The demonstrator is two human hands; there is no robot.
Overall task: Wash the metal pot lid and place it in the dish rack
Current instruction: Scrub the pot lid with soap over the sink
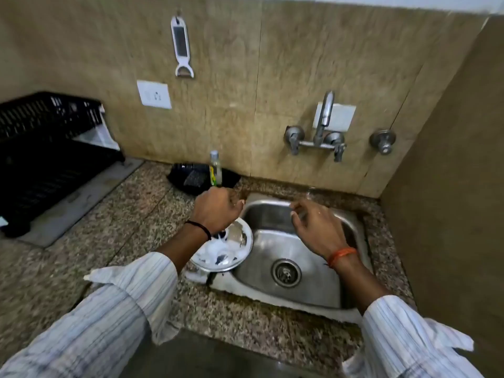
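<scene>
The round metal pot lid (231, 249) is covered in white foam and leans on the left rim of the steel sink (294, 241). My left hand (216, 210) hovers just above the lid's far edge with its fingers curled into a fist; whether anything is inside it is hidden. Its wrist crosses over the lid. My right hand (317, 227) is over the sink basin below the tap (324, 113), wet, fingers loosely apart, holding nothing. The black dish rack (46, 165) stands on the counter at the far left.
A dish soap bottle (215, 166) and a black holder (191, 177) stand behind my left hand against the wall. Foam has spilled on the granite counter (136, 214) beside the sink. A side wall (450, 186) closes in on the right.
</scene>
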